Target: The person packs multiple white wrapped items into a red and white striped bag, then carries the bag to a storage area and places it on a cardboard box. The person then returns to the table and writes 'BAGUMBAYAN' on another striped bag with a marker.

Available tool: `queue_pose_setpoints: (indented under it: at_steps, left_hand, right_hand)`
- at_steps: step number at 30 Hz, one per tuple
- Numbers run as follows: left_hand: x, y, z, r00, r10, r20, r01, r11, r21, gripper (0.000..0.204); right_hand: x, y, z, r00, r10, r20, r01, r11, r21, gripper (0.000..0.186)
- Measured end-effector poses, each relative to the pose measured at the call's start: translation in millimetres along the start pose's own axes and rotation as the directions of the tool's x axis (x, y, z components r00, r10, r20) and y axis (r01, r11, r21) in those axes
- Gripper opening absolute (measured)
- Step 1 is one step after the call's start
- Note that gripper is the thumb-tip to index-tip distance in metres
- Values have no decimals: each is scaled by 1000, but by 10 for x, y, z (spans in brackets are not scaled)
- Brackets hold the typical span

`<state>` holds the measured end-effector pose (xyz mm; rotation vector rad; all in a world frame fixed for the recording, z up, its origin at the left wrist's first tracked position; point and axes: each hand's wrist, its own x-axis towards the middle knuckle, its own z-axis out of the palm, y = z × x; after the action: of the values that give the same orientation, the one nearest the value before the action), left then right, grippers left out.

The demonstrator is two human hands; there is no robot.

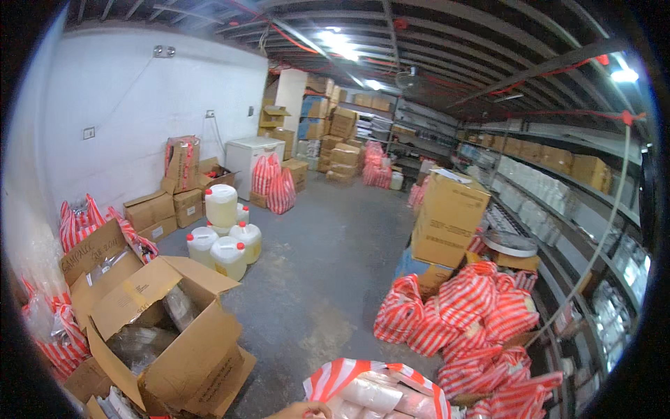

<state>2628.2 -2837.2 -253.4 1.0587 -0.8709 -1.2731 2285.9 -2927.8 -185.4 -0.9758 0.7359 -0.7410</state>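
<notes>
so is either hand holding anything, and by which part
It can't be told: the left hand, at the left side of the open striped bag, is cut off by the frame; no right hand shows.

I've got free grey floor (314,279) beyond my open red-and-white striped plastic bag (333,372), but a big brown cardboard box (188,349) blocks its left; bulging red-striped plastic bags (467,300) crowd its right.

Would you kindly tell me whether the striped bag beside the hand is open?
The striped bag is open: plastic-wrapped packs show through its mouth.
</notes>
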Motion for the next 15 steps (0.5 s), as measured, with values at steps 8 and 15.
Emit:
queue_pose_setpoints:
  at_steps: [8, 15]
  left_hand:
    - [3117, 54, -1657, 964, -128, -232, 79, 975, -207, 7]
    - [6295, 1143, -3445, 994, -3, -105, -11, 992, -126, 10]
  right_hand:
    - [4248, -278, -171, 970, 209, 123, -170, 948, -268, 33]
    - [7695, -1124, 642, 973, 228, 32, -212, 941, -263, 33]
